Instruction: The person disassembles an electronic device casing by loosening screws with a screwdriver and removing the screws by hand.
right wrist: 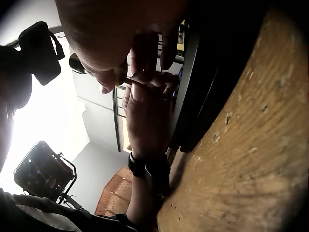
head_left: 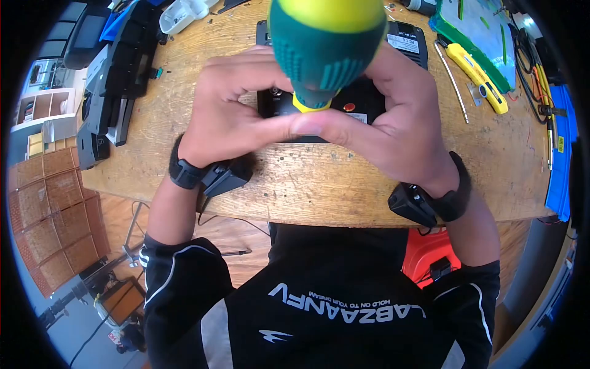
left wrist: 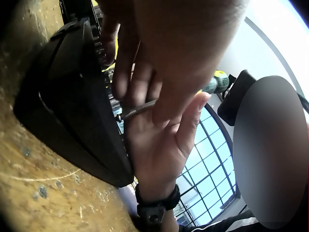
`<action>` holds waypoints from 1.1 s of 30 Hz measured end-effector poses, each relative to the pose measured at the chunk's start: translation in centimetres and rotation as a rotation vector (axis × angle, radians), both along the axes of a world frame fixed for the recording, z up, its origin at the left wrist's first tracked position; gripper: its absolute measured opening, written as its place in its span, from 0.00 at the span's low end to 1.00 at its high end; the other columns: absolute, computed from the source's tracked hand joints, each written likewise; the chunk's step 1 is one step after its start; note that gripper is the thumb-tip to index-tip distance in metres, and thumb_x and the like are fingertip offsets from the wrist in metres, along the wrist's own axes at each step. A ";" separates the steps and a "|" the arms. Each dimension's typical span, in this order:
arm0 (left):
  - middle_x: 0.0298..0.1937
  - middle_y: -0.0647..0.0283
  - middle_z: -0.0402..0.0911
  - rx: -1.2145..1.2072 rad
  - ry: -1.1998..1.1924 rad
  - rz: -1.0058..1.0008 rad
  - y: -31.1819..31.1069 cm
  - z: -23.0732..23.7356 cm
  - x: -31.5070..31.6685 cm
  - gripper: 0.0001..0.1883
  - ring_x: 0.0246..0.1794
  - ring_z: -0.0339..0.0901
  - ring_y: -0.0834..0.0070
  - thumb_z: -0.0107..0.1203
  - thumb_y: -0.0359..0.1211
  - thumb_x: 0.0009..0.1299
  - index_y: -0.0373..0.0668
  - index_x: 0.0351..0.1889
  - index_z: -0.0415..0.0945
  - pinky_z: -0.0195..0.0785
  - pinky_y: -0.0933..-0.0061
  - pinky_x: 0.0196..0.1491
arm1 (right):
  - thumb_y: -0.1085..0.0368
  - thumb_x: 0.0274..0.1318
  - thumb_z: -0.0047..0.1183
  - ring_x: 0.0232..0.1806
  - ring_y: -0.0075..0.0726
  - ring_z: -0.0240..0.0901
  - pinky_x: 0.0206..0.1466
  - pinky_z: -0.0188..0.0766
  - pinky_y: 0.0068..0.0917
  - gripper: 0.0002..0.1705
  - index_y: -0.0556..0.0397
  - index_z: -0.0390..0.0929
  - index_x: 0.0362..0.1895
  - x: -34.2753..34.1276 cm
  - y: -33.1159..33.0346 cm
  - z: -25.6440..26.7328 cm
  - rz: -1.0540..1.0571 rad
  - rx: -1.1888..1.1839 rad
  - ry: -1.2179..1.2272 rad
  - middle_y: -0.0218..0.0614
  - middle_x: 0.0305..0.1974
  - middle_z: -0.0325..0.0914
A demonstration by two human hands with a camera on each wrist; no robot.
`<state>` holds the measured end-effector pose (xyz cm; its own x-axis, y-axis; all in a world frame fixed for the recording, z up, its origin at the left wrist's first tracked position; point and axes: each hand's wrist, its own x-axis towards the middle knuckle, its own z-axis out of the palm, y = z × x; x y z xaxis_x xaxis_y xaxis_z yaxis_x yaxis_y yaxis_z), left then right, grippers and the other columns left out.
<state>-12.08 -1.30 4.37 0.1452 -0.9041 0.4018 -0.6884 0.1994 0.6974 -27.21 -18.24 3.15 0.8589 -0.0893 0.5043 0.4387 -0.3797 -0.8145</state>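
Observation:
A screwdriver (head_left: 329, 55) with a green and yellow handle stands roughly upright over a black device (head_left: 270, 107) that has a red button and labels. My left hand (head_left: 230, 114) and right hand (head_left: 402, 117) curl round it from both sides, the thumbs meeting at the yellow collar. In the left wrist view the metal shaft (left wrist: 137, 110) runs between my left hand (left wrist: 188, 43) and right hand (left wrist: 157, 140), near the device's side (left wrist: 72, 101). The right wrist view shows my left hand's (right wrist: 149, 116) curled fingers by the shaft; the tip's exact contact is hidden.
On the right of the wooden table (head_left: 307, 184) lie a yellow cutter (head_left: 473, 74), a thin rod (head_left: 452, 83), a green-edged tray (head_left: 485, 37) and cables. Black equipment (head_left: 126, 61) stands at the left, with a white container (head_left: 181, 15) at the back.

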 end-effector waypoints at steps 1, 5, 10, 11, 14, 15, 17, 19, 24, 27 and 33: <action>0.36 0.57 0.89 -0.022 0.069 0.047 0.1 -0.4 -0.1 0.13 0.37 0.85 0.65 0.76 0.30 0.56 0.37 0.37 0.87 0.75 0.67 0.49 | 0.68 0.54 0.74 0.50 0.24 0.78 0.54 0.75 0.24 0.23 0.59 0.81 0.52 0.0 0.1 -0.1 -0.001 0.001 0.001 0.35 0.46 0.83; 0.36 0.58 0.89 -0.033 0.124 0.045 0.3 -0.7 0.3 0.10 0.37 0.86 0.68 0.74 0.26 0.58 0.37 0.38 0.88 0.77 0.71 0.44 | 0.66 0.58 0.68 0.52 0.28 0.77 0.56 0.72 0.27 0.20 0.60 0.81 0.53 0.1 0.1 -0.3 -0.002 0.033 -0.014 0.36 0.51 0.80; 0.38 0.56 0.90 -0.006 0.053 0.030 0.4 -0.1 0.1 0.12 0.40 0.87 0.67 0.74 0.29 0.58 0.37 0.40 0.89 0.77 0.72 0.45 | 0.66 0.59 0.64 0.56 0.32 0.75 0.61 0.69 0.30 0.21 0.61 0.79 0.55 0.2 -0.5 0.2 0.072 0.030 0.001 0.39 0.54 0.78; 0.37 0.57 0.89 -0.027 0.061 0.023 0.2 -0.2 0.0 0.12 0.39 0.87 0.67 0.75 0.30 0.58 0.38 0.39 0.88 0.77 0.72 0.44 | 0.66 0.59 0.64 0.56 0.32 0.75 0.61 0.69 0.30 0.21 0.61 0.79 0.55 0.1 -0.4 0.1 0.077 0.025 -0.001 0.39 0.54 0.78; 0.34 0.60 0.88 -0.122 0.061 0.021 -0.2 -0.3 -0.1 0.12 0.36 0.85 0.66 0.77 0.32 0.57 0.39 0.36 0.87 0.75 0.72 0.42 | 0.67 0.59 0.63 0.59 0.35 0.75 0.66 0.68 0.32 0.23 0.62 0.77 0.57 -0.1 0.1 -0.1 0.045 0.069 0.066 0.40 0.55 0.79; 0.35 0.59 0.88 -0.094 0.066 0.027 0.0 -0.6 0.3 0.13 0.36 0.86 0.66 0.77 0.33 0.57 0.39 0.36 0.87 0.76 0.71 0.42 | 0.67 0.60 0.62 0.61 0.36 0.75 0.67 0.68 0.34 0.24 0.62 0.76 0.59 -0.2 0.2 -0.2 0.038 0.082 0.090 0.42 0.56 0.79; 0.36 0.58 0.89 -0.097 0.103 0.047 0.2 -0.7 0.3 0.13 0.38 0.86 0.65 0.77 0.32 0.57 0.38 0.38 0.87 0.77 0.70 0.45 | 0.68 0.60 0.61 0.62 0.38 0.75 0.69 0.68 0.35 0.25 0.62 0.75 0.61 -0.1 0.0 -0.2 0.033 0.087 0.108 0.43 0.58 0.79; 0.37 0.58 0.89 -0.082 0.023 0.023 0.1 -0.1 0.5 0.14 0.39 0.87 0.65 0.76 0.31 0.57 0.38 0.38 0.87 0.78 0.70 0.47 | 0.67 0.61 0.61 0.64 0.40 0.75 0.69 0.68 0.36 0.26 0.62 0.75 0.62 0.3 -0.6 -0.2 0.064 -0.009 -0.001 0.47 0.61 0.78; 0.36 0.58 0.89 -0.082 -0.007 -0.038 -0.3 0.1 0.2 0.13 0.39 0.87 0.65 0.75 0.30 0.58 0.37 0.39 0.87 0.78 0.69 0.47 | 0.70 0.62 0.59 0.64 0.40 0.76 0.68 0.70 0.37 0.24 0.63 0.76 0.62 0.1 -0.4 -0.6 0.089 0.076 0.036 0.47 0.61 0.79; 0.34 0.60 0.88 -0.088 0.044 0.019 0.1 0.0 0.3 0.12 0.37 0.85 0.67 0.74 0.29 0.59 0.37 0.39 0.87 0.77 0.70 0.44 | 0.71 0.63 0.59 0.62 0.39 0.77 0.67 0.71 0.34 0.22 0.63 0.76 0.61 -0.2 -0.1 -0.4 0.017 0.057 0.080 0.46 0.61 0.79; 0.22 0.66 0.78 -0.036 0.018 -0.002 0.3 -0.2 0.4 0.13 0.15 0.65 0.83 0.74 0.29 0.59 0.39 0.43 0.89 0.57 0.78 0.22 | 0.67 0.60 0.59 0.64 0.43 0.74 0.69 0.67 0.40 0.24 0.61 0.78 0.60 0.5 -1.0 -0.3 0.083 -0.011 -0.027 0.49 0.60 0.78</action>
